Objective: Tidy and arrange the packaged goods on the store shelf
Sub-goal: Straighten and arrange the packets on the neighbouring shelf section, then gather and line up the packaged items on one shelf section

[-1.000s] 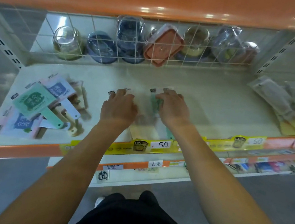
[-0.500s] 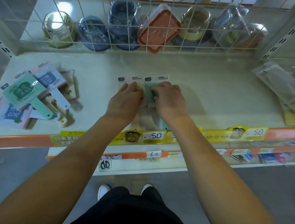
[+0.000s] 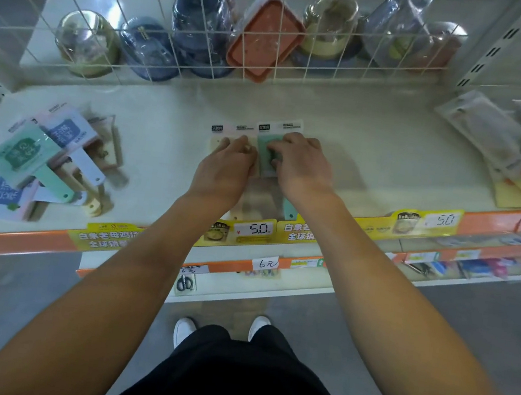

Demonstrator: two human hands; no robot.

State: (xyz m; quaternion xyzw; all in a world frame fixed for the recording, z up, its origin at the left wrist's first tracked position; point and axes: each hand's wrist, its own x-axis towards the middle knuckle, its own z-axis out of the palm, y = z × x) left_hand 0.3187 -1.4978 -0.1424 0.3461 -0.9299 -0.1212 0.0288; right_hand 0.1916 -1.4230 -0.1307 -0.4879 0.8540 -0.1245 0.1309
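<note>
- Both hands, left hand (image 3: pixel 226 167) and right hand (image 3: pixel 299 162), press flat on two packs (image 3: pixel 265 157) laid side by side, seemingly squared.
- Jumbled pile (image 3: pixel 44 157) at nine o'clock and loose packets (image 3: pixel 501 151) at two o'clock remain.

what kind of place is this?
Most likely a retail store aisle. A shelf with an orange front edge carries a printed price tag reading 5.0, packaged goods lie on it, and a wire grid backs it.
</note>
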